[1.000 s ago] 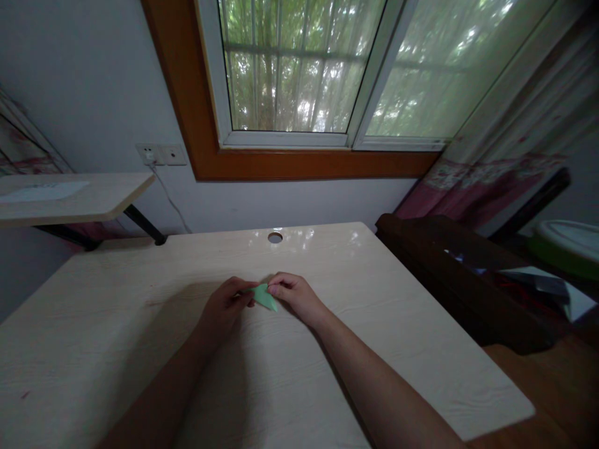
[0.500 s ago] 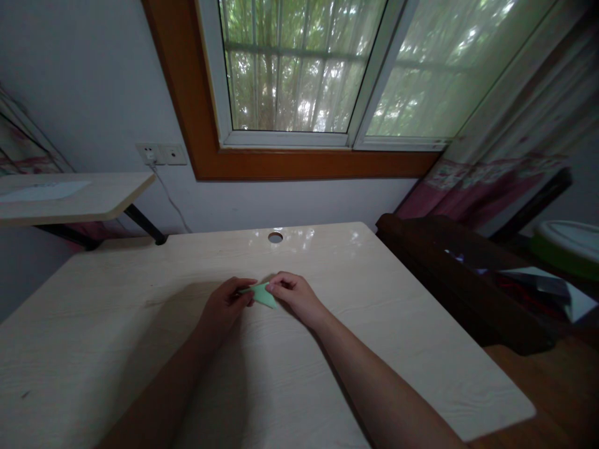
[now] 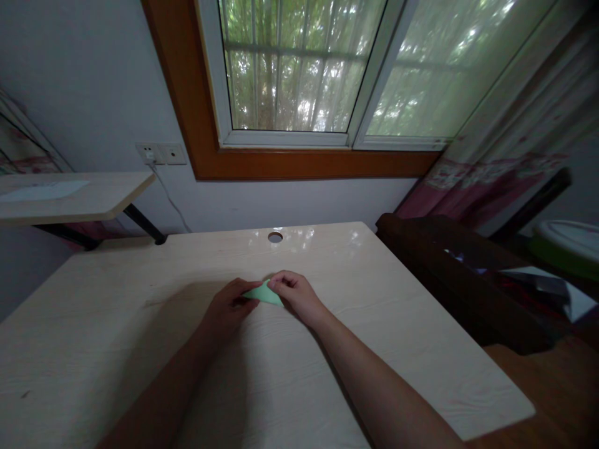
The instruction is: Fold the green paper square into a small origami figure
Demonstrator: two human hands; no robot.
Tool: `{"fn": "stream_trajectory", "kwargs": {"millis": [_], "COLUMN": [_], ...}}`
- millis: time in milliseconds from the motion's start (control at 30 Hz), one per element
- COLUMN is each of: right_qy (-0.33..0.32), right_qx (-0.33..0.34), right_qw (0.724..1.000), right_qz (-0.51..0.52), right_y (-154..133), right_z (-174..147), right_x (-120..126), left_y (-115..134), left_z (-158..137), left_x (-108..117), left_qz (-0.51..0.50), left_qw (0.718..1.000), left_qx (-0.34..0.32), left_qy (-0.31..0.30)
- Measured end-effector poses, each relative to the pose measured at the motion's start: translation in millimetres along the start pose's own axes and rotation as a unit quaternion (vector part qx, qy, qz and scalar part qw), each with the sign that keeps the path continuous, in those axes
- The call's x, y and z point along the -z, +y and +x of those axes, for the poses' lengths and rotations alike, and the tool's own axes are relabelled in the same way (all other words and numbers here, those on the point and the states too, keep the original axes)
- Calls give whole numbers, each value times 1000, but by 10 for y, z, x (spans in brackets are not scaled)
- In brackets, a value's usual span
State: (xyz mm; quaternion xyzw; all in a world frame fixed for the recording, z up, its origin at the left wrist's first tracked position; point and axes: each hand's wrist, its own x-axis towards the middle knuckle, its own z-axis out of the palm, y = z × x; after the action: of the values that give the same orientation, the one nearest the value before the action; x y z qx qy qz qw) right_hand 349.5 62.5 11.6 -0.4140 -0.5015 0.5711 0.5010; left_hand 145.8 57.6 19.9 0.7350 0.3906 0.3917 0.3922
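My left hand (image 3: 230, 307) reaches in from the near left, thumb and fingers pinching the left end of the green paper (image 3: 264, 294), midway across the table (image 3: 365, 274). My right hand (image 3: 299, 298), angled in from the near right, grips its far right edge, fingers bent. Farther right sits a green tub (image 3: 564, 246), contents hidden.

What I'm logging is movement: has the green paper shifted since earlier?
Yes, the green paper has: its lower tip swung rightward, from below the desk hole to right of it.
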Motion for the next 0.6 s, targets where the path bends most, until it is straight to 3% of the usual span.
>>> {"fn": "stream_trajectory", "kwargs": {"millis": [267, 600], "right_qy": [-5, -11], "right_qx": [-6, 4], "right_qw": [1000, 1000], "right_qz": [-7, -24], "right_y": [23, -37], "right_z": [13, 2], "right_x": [8, -8], "left_y": [-34, -35], "left_z": [-4, 28], "left_x": [10, 22], "left_qz": [10, 35], "left_qw": [998, 995], "left_qx": [-60, -79], "left_qy": [-18, 44]}}
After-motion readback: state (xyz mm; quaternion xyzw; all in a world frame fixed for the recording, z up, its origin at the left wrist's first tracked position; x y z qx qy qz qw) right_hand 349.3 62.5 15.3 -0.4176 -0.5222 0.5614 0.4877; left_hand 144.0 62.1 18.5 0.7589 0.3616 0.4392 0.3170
